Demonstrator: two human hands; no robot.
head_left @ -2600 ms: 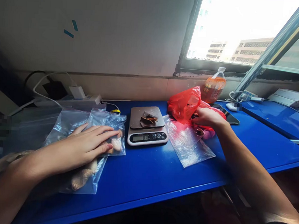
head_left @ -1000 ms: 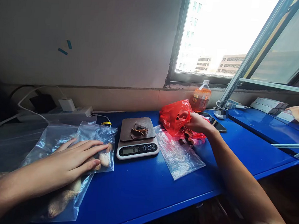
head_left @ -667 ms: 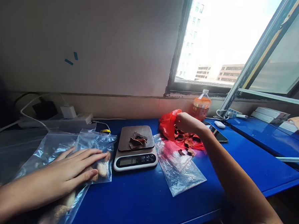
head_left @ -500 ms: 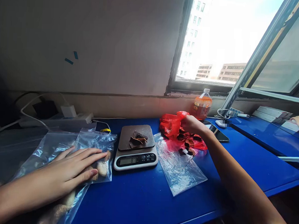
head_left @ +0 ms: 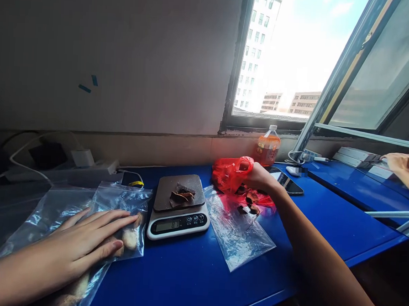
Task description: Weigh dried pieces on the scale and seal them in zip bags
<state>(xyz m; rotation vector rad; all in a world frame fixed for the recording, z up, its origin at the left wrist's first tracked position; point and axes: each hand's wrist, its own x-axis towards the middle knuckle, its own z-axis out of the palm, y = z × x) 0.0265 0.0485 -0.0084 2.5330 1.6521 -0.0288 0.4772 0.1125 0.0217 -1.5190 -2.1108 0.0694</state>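
Showing "M" and "T" — digital scale (head_left: pixel 179 209)

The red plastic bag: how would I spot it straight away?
Find the blue table beneath the window, then the kitchen scale on it. Just right of that sits the red plastic bag, with the right hand at it. Crumpled and bright red, it stands out from the clear bags nearby.

Red bag (head_left: pixel 229 175) lower, more brown pieces (head_left: pixel 254 210) exposed, co-worker's hand (head_left: pixel 399 161) appeared
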